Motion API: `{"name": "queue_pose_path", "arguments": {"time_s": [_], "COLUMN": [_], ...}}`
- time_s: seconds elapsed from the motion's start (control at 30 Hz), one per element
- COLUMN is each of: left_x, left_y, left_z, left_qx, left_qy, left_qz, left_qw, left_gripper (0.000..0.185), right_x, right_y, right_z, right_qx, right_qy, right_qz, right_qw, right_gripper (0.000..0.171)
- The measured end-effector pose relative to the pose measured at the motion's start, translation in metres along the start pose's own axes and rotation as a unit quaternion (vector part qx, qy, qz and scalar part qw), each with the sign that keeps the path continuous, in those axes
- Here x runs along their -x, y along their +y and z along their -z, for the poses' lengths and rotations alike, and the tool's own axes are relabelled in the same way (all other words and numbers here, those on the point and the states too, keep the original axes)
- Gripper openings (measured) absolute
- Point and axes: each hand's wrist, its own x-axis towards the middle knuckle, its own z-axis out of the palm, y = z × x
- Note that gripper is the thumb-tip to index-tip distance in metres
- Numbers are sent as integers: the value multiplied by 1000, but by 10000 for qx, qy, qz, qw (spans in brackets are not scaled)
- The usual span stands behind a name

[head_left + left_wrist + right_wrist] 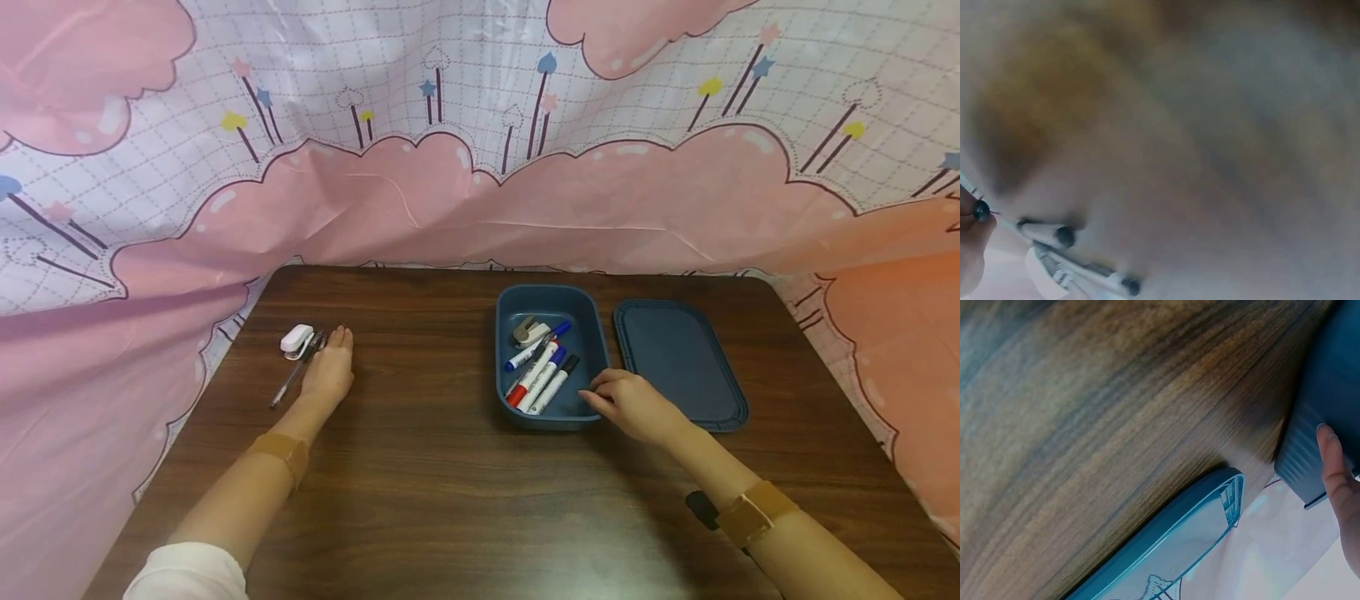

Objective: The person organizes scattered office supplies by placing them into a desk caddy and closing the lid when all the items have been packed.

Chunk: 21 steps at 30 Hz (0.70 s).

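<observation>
Clock faces: read in the head view, 12 at the far edge of the table [420, 500].
Left hand [327, 369]: my thumb and finger appear to pinch one pen [981, 210]; its dark rounded end shows between them in the left wrist view, its shaft mostly hidden.
Loose pens [288, 383]: just beside my left hand, at 9 o'clock; the clearest has its long axis from 7 to 1. I judge this the governing relation, my left hand being much the nearer.
White stapler [297, 338]: at 10 o'clock from my left hand, near the pens.
Right hand [633, 404]: I grip the wall of the box [551, 423] at its 4 o'clock corner; one digit lies against the outside.
Box from left hand: 3 o'clock, well apart.
Lid [686, 367]: 2 o'clock from my right hand, off the box.
Count, left: one pinched pen, two loose pens, one stapler.
Count, right: one box, one lid.
Count, inside box: four markers [536, 385] (two blue, one red, one black); smaller things, partly covered, I cannot count surely.
</observation>
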Motion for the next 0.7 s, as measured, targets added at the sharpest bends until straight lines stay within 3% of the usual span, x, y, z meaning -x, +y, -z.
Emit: {"name": "queue_pose_path", "arguments": {"time_s": [0.2, 0.37, 0.7], "left_x": [-10, -14, -18], "left_y": [10, 23, 80], "left_z": [17, 29, 46], "left_qx": [130, 379, 421], "left_qy": [363, 409, 654], "left_qz": [-282, -350, -981], "left_qw": [9989, 9978, 9921], "left_gripper": [75, 72, 66], "right_x": [-1, -1, -1], "right_y": [1, -1, -2], "right_z": [-1, -1, 1], "right_qx": [62, 48, 42], "right_qy": [67, 26, -101], "right_qz": [21, -44, -90], "right_qw": [10000, 10000, 9999], "right_gripper": [24, 25, 23]}}
